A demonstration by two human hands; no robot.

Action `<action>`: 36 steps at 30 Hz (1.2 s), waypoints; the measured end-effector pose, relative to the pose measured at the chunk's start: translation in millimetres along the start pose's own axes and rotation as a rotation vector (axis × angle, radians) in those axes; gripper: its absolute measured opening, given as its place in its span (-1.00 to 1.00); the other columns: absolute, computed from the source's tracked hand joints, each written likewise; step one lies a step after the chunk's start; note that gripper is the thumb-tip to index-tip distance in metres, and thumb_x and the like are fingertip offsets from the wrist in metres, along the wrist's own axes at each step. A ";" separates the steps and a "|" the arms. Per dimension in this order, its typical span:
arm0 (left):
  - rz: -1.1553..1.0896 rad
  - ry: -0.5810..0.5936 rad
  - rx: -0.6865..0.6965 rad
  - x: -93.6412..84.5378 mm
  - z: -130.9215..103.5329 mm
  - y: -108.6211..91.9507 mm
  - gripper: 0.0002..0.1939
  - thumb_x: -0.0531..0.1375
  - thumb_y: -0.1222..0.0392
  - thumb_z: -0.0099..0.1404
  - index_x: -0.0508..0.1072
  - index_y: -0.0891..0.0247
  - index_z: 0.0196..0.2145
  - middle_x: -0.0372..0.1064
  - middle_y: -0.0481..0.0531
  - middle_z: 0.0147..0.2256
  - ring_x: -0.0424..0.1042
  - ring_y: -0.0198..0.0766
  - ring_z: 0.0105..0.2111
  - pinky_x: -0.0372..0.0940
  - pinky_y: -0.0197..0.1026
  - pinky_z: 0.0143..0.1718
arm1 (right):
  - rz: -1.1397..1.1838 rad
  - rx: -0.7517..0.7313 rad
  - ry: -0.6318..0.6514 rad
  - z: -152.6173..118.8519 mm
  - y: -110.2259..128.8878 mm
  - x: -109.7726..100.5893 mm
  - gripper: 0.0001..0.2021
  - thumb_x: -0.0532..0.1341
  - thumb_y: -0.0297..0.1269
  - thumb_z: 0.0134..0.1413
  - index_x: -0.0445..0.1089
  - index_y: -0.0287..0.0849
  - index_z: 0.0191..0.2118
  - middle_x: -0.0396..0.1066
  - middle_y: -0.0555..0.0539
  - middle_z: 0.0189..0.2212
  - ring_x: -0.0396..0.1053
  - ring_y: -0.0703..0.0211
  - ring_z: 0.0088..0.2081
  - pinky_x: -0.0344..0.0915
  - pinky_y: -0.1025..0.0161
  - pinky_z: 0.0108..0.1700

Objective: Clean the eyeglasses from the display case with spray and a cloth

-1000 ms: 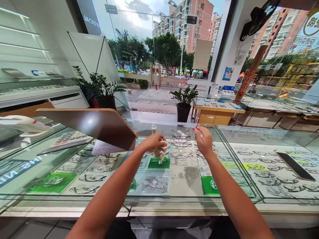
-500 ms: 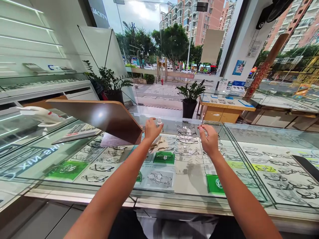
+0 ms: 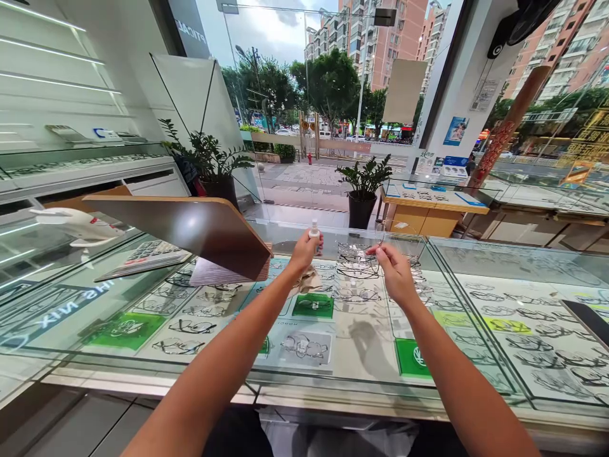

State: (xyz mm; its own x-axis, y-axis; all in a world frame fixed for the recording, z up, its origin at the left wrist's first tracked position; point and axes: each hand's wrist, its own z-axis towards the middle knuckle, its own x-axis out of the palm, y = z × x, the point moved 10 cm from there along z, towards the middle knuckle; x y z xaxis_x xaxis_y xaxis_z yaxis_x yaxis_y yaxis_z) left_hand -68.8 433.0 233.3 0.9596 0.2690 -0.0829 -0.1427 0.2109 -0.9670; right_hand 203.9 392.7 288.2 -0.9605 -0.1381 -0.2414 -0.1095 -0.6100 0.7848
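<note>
My left hand (image 3: 304, 251) is wrapped round a small clear bottle with a white top (image 3: 314, 230), held upright above the glass counter. To its right, my right hand (image 3: 392, 263) pinches a thin pair of glasses (image 3: 383, 236), whose outline is faint against the background. Below my left hand a crumpled beige cloth (image 3: 309, 279) lies on the counter. Rows of eyeglass frames (image 3: 358, 295) show under the glass between and below my hands, with a green card (image 3: 313, 305) among them.
A tilted mirror-like board with a wooden edge (image 3: 190, 228) stands at the left, beside a calculator (image 3: 145, 252) and a white object (image 3: 76, 225). A dark flat device (image 3: 587, 320) lies at the right. Potted plants (image 3: 362, 206) stand beyond the counter.
My left hand has moved right and closed round the bottle, which has been lifted. The right hand has lowered slightly and turned, tilting the thin glasses.
</note>
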 end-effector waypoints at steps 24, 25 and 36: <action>-0.122 0.359 -0.009 77.9 -63.7 -31.0 -0.19 0.12 -0.60 0.18 0.19 0.20 -0.76 0.06 -0.06 -0.75 0.00 -0.43 -0.72 -0.12 -0.23 -0.65 | 0.259 0.092 0.399 -28.6 31.1 62.1 -0.59 0.08 0.09 0.49 0.54 -0.06 -0.16 0.52 -0.08 -0.16 0.40 0.03 -0.05 0.31 0.10 0.13; -0.132 0.349 -0.009 77.4 -63.5 -31.4 -0.20 0.14 -0.58 0.18 0.20 0.20 -0.76 0.05 -0.07 -0.75 -0.01 -0.43 -0.72 -0.13 -0.24 -0.65 | 0.266 0.093 0.404 -29.2 31.3 63.0 -0.60 0.07 0.08 0.50 0.54 -0.06 -0.16 0.51 -0.08 -0.16 0.40 0.03 -0.05 0.31 0.10 0.13; -0.099 0.370 -0.008 78.3 -65.0 -33.8 -0.25 0.07 -0.50 0.27 0.22 0.19 -0.74 -0.03 -0.09 -0.76 -0.05 -0.41 -0.72 -0.14 -0.23 -0.63 | 0.265 0.107 0.340 -26.7 22.2 58.3 -0.60 0.09 0.10 0.47 0.55 -0.05 -0.17 0.54 -0.08 -0.17 0.44 0.01 -0.06 0.34 0.07 0.09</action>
State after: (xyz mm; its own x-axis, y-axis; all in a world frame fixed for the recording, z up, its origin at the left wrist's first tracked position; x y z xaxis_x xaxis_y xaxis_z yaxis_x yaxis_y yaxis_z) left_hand 27.0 385.9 243.9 0.9915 -0.1100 -0.0689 -0.0445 0.2111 -0.9764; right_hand 152.3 350.3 276.4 -0.8222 -0.5387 -0.1840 0.0859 -0.4370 0.8954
